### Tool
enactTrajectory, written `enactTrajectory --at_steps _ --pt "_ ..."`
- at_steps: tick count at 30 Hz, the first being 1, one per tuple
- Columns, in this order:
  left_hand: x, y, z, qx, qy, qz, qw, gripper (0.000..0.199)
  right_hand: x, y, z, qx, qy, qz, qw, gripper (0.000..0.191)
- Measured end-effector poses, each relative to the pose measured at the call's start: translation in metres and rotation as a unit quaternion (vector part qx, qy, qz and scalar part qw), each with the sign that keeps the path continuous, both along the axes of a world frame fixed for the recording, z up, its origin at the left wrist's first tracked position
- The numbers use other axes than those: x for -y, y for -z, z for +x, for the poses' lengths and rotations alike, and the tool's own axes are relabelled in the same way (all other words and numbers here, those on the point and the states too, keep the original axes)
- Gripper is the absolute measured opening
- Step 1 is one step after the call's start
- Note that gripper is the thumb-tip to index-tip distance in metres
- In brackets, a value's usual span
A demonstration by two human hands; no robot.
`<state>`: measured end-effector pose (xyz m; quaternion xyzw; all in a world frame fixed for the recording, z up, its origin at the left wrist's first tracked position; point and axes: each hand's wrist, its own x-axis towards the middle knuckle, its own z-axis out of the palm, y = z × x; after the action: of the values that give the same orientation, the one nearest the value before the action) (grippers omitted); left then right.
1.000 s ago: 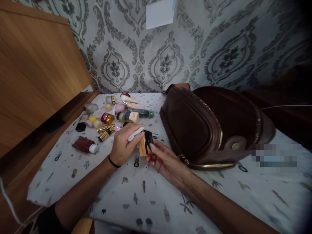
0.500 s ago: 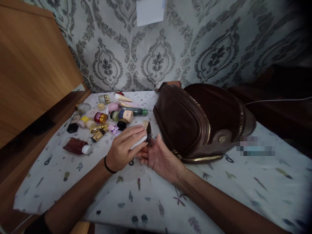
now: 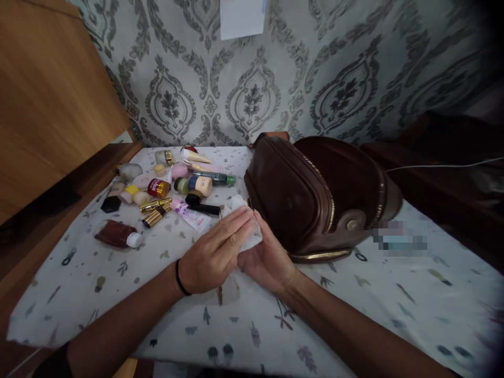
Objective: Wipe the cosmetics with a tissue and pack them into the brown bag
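- our left hand (image 3: pixel 220 249), black band (image 3: pixel 180 278) at the wrist: fingers laid together, clasping a folded white cloth (image 3: pixel 252 239) against the opposite palm.
- our right hand (image 3: pixel 270 260): palm cupped behind the cloth, fingers largely hidden; how firmly it grips, we cannot tell.
- one thin dark-edged object (image 3: pixel 249 203): at the top of the cloth, between our two hands, mostly covered; we cannot make out its full form.
- one brown bag (image 3: pixel 285 191), gold zips, lying just beyond and to the right of our hands.
- one black slender item (image 3: pixel 207 209): lying near our left hand, its near end crossing a lilac tube (image 3: pixel 191 216).
- two gold lipstick-like tubes (image 3: pixel 156 214), side by side, left of the lilac tube.
- one dark red jar (image 3: pixel 155 187) with gold lid, on its side behind them.
- one blue-and-beige jar (image 3: pixel 200 185), on its side, beside a green jar (image 3: pixel 181 185).
- one bottle of dark red liquid (image 3: pixel 112 233), white cap, lying apart from the group, nearer to us.
- all set upon a white printed cloth covering (image 3: pixel 169 320), against a damask-patterned wall (image 3: pixel 218 113).
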<state>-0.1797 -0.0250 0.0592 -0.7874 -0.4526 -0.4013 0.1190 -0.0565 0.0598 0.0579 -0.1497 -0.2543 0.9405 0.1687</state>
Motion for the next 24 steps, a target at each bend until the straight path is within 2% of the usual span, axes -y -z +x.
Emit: enactTrajectory --at_steps 4,9,17,21,24 --pt "-0.001 0.002 -0.002 0.012 -0.035 -0.002 0.999 0.06 0.001 0.004 -0.003 0.007 0.011 -0.023 1.0 0.031" --pt "0.001 -0.001 -0.005 0.031 -0.096 -0.007 0.995 0.05 0.002 0.008 -0.005 0.012 0.035 -0.007 0.999 0.028" --pt "-0.002 -0.008 -0.022 0.032 -0.187 -0.03 0.981 0.033 0.001 0.006 -0.005 -0.002 0.02 0.029 0.999 0.033" --pt "-0.003 -0.008 -0.024 0.03 -0.242 -0.059 0.968 0.03 -0.001 0.006 -0.004 -0.022 0.018 0.013 1.0 0.04" --pt "-0.005 -0.006 -0.024 0.038 -0.251 -0.073 0.964 0.03 -0.005 0.007 -0.003 -0.021 0.035 0.002 0.999 0.042"
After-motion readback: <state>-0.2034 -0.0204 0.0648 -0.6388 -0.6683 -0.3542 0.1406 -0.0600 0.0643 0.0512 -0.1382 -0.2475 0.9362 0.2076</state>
